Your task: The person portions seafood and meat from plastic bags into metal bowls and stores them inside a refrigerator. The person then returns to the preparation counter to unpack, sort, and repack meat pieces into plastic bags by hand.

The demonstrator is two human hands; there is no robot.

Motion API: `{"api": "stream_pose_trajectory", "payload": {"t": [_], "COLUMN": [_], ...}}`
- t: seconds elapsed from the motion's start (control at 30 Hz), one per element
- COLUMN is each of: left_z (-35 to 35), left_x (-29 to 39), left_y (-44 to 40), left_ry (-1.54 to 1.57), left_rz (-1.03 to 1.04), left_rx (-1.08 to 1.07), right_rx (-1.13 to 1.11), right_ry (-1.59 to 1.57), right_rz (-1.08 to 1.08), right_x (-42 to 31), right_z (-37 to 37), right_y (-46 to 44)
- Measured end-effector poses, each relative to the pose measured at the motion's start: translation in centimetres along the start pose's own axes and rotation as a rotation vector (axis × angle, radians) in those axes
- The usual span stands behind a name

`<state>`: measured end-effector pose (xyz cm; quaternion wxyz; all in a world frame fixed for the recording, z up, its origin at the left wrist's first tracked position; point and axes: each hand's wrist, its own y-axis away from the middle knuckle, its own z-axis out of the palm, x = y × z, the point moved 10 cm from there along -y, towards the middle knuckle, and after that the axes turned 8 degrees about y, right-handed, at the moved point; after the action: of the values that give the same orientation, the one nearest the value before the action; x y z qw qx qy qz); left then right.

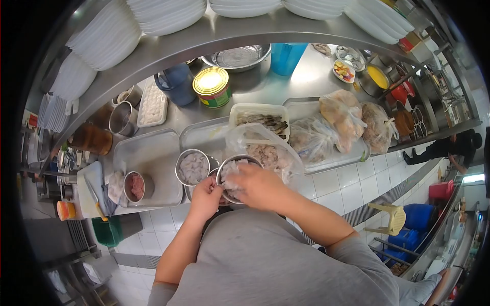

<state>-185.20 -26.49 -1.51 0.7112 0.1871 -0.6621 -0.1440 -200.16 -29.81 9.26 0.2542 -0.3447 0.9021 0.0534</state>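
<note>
My left hand (206, 196) has its fingers closed at the rim of a round metal container (220, 178) filled with pale, translucent pieces that look like raw seafood. Over the right side of that container is my right hand (255, 184), blurred, its fingers down at the pieces; what they hold, if anything, is hidden. A second metal container of similar pale pieces (194, 167) stands just to the left. Beyond my right hand lies an open plastic bag of pinkish pieces (270, 157), below a white tray of dark shrimp-like pieces (262, 122).
A metal tray (148, 148) on the left bears a cup of pink meat (136, 186). A knife (93, 192) lies on a cutting board. Tied plastic bags (341, 120) sit on the right. Stacked plates line the shelf above. A person in black (449, 148) is far right.
</note>
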Motion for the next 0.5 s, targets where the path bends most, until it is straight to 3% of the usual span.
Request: {"api": "stream_pose_trajectory", "payload": {"t": [0.2, 0.33, 0.4, 0.5], "left_z": [-0.5, -1.6, -1.7, -2.1], "left_x": [0.5, -1.7, -1.9, -1.5], "left_y": [0.3, -0.4, 0.1, 1.1], "left_ry": [-0.037, -0.094, -0.066, 0.073], "left_rz": [0.032, 0.085, 0.054, 0.03], "left_rx": [0.036, 0.028, 0.036, 0.073], "right_rx": [0.244, 0.087, 0.388, 0.526], "right_ry": [0.044, 0.173, 0.071, -0.008], "right_rz": [-0.072, -0.114, -0.165, -0.083], "right_x": [-1.8, -2.4, -4.1, -0.8], "right_z": [-1.3, 0.7, -4.3, -6.9], "right_y": [1.6, 0.9, 1.9, 2.5]}}
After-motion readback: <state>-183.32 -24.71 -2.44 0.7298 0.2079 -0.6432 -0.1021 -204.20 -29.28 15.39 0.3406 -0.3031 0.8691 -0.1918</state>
